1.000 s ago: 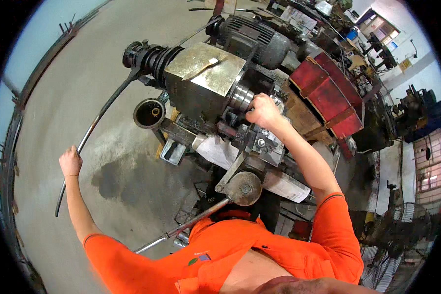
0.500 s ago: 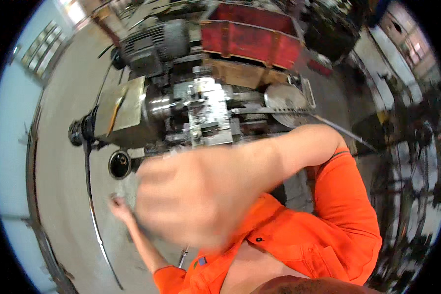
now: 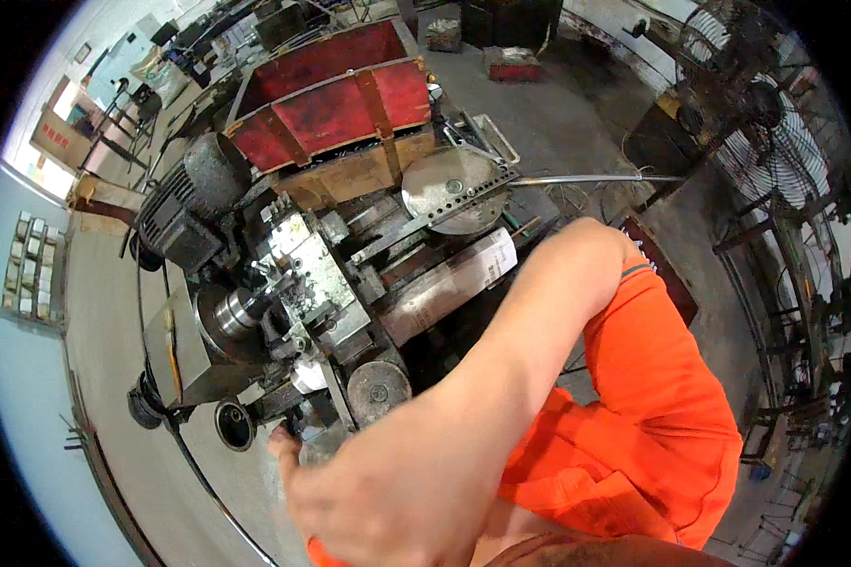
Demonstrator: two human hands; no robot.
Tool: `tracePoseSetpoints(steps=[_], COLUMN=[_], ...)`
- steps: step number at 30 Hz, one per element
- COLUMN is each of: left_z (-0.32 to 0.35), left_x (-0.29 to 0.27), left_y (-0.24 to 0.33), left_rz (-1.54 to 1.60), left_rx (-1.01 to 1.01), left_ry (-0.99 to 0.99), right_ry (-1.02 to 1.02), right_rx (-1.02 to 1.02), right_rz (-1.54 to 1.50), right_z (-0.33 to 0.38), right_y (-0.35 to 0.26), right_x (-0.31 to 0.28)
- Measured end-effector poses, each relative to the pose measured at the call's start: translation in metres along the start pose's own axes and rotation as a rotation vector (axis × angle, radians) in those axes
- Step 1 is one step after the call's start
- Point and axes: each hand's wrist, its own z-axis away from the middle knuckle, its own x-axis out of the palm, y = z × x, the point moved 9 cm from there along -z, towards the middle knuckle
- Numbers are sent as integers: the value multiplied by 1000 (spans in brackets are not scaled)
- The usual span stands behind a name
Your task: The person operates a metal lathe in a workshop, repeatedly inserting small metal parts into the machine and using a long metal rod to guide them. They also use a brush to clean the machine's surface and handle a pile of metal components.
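My right hand (image 3: 373, 496) is raised close in front of me, its back toward me. Its fingers are smeared and hidden, so their grip cannot be made out. Beyond it, my left hand (image 3: 283, 440) reaches to the front of a small metal lathe, its fingers curled at a dark part there; what they hold is unclear. The lathe's shiny spindle (image 3: 236, 314) and its carriage (image 3: 323, 274), littered with metal chips, lie farther off. A round handwheel (image 3: 379, 393) is just beyond my right hand, and a round black cup (image 3: 234, 424) stands left of my left hand.
Behind the lathe stands a red bin (image 3: 336, 113), with a grey motor (image 3: 184, 213) to its left. A perforated bar (image 3: 435, 219) crosses a round metal disc (image 3: 454, 180). A long rod (image 3: 596, 179) sticks out rightward. Large fans (image 3: 766, 142) stand at right.
The view has turned, so the lathe now sits lower and left, with more floor and the fans showing. My right hand has dropped lower; my left hand has come to the lathe front.
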Motion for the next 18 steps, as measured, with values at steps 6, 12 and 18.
tracePoseSetpoints(steps=[6, 12, 18], left_z=[53, 105, 137], left_x=[50, 95, 70], left_y=[-89, -139, -103], left_rz=[425, 857, 857], left_rx=[-303, -435, -243], left_ry=[143, -74, 47], right_ry=[-141, -483, -863], right_rx=[672, 1769, 1886], right_rz=[24, 574, 880], right_z=[178, 511, 681], right_y=[88, 69, 8], right_x=[-4, -90, -141])
